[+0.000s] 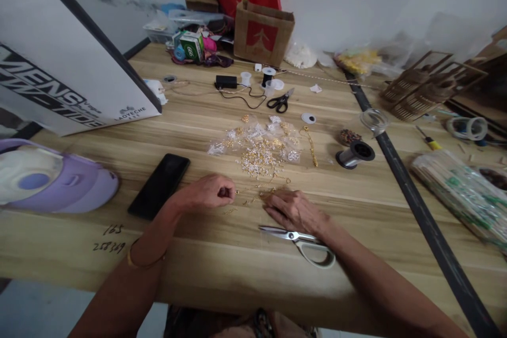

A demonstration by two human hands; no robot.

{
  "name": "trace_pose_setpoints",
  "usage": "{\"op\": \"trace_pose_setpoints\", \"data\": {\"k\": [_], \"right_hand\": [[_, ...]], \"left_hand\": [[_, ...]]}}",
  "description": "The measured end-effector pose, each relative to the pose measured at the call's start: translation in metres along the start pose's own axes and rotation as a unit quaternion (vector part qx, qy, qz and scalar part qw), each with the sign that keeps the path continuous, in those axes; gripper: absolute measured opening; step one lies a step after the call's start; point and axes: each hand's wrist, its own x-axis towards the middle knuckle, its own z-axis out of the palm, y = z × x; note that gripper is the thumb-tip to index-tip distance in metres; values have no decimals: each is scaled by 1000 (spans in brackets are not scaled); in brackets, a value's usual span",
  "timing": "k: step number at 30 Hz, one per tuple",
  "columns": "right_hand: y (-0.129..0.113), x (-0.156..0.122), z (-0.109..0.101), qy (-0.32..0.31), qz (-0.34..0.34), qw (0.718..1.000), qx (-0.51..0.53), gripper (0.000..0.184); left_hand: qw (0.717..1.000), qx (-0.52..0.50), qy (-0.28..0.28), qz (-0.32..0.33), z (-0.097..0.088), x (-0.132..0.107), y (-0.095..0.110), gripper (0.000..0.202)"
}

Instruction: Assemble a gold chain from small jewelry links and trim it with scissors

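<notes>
My left hand (212, 190) is closed in a pinch just above the table, with the end of a thin gold chain (257, 186) at its fingertips. The chain trails right across the wood to a small ring. My right hand (292, 209) rests low on the table, its fingers stretched leftward and its fingertips touching the links. Whether it grips any of them is hard to make out. Silver scissors with white handles (315, 250) lie just below my right wrist. Beyond both hands is a pile of small gold and silver findings (259, 161), with clear plastic bags (255, 134) behind it.
A black phone (159, 186) and a purple visor (91, 187) lie on the left. At the right stand a wire spool (354, 155) and a bead container (350, 137). Black scissors (280, 101) and another gold chain (311, 147) lie farther back. A large white box (71, 53) rises at left.
</notes>
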Motion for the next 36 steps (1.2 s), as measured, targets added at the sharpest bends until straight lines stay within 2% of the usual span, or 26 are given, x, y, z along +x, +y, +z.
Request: {"op": "trace_pose_setpoints", "data": {"k": [12, 23, 29, 36], "right_hand": [[0, 0, -1, -5, -5, 1000, 13, 24], [-1, 1, -3, -7, 0, 1000, -10, 27], [-1, 1, -2, -9, -1, 1000, -17, 28], [1, 2, -4, 0, -10, 1000, -9, 28]], "left_hand": [[1000, 13, -13, -15, -3, -1, 7, 12], [1000, 4, -22, -9, -2, -2, -1, 13], [1000, 16, -20, -9, -2, 0, 3, 12], [1000, 5, -3, 8, 1, -1, -2, 12]]}}
